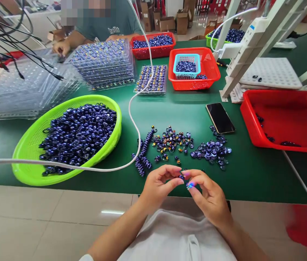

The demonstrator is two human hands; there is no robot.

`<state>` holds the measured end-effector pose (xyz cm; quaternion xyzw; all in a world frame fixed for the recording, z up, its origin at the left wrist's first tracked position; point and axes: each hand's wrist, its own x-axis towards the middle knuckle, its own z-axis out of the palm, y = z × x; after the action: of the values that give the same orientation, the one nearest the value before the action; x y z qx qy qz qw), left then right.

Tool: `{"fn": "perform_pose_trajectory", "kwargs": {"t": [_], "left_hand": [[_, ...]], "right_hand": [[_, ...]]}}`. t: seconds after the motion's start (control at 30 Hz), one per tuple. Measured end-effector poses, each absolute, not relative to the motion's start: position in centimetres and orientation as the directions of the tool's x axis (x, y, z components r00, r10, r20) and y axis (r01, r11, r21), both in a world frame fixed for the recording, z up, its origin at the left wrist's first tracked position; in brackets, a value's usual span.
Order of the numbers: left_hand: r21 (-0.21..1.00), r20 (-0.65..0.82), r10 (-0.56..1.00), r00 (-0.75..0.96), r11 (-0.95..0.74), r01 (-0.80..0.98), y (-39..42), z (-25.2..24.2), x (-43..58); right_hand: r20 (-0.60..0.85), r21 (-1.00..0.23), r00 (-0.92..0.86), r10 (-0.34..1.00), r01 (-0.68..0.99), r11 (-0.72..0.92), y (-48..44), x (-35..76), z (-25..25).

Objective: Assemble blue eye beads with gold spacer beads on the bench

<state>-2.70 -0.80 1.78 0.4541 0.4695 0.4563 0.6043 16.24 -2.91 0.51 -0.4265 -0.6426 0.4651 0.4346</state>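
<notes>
My left hand and my right hand meet at the table's front edge, fingertips close together. Thumb and forefinger of the left pinch a small shiny dark-blue ring piece. Between the right fingertips is a small part glowing blue; its shape is mostly hidden. Just beyond lie a loose pile of blue pieces with gold and orange parts, stacked rows of dark-blue pieces, and flat dark-blue caps to the right.
A lime-green basket heaped with dark-blue rings stands left, crossed by a white cable. A phone and a red bin are at right. Filled clear trays and red baskets stand behind. Another person's hand is at far left.
</notes>
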Motion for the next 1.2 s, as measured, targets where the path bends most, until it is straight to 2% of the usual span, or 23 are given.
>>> {"fn": "perform_pose_trajectory", "kwargs": {"t": [0.17,0.3,0.43,0.53,0.63,0.7,0.77,0.87,1.2], "left_hand": [[0.958,-0.221,0.975,0.019,0.22,-0.185,-1.0,1.1,-0.9],[0.965,-0.206,0.977,0.059,0.213,-0.156,-0.9,1.2,-0.9],[0.969,-0.181,0.978,0.105,0.195,-0.15,-1.0,1.2,-1.1],[0.959,-0.195,0.972,0.131,0.217,-0.184,-1.1,1.0,-1.3],[0.933,-0.223,0.958,0.179,0.263,-0.247,-1.1,0.8,-1.4],[0.91,-0.241,0.947,0.214,0.297,-0.29,-1.1,0.6,-1.5],[0.89,-0.246,0.938,0.243,0.318,-0.327,-1.2,0.4,-1.5],[0.876,-0.238,0.933,0.271,0.326,-0.355,-1.4,0.2,-1.3],[0.846,-0.245,0.932,0.266,0.34,-0.411,-1.6,0.3,-0.9]], "right_hand": [[0.353,-0.854,-0.231,0.907,0.315,0.413,-3.2,16.0,1.0],[0.484,-0.728,-0.286,0.827,0.393,0.562,-3.3,16.2,0.7],[0.511,-0.663,-0.328,0.795,0.438,0.607,-3.3,16.1,0.3],[0.445,-0.748,-0.318,0.837,0.383,0.543,-3.4,16.3,0.3],[0.284,-0.892,-0.218,0.934,0.298,0.341,-3.5,16.8,0.6],[0.171,-0.942,-0.127,0.977,0.268,0.2,-3.4,17.2,0.9],[0.097,-0.956,-0.09,0.991,0.267,0.118,-3.2,17.5,1.2],[0.036,-0.958,-0.13,0.991,0.279,0.072,-2.8,17.5,1.5],[-0.026,-0.968,-0.058,0.998,0.249,-0.01,-2.6,16.8,1.1]]}}
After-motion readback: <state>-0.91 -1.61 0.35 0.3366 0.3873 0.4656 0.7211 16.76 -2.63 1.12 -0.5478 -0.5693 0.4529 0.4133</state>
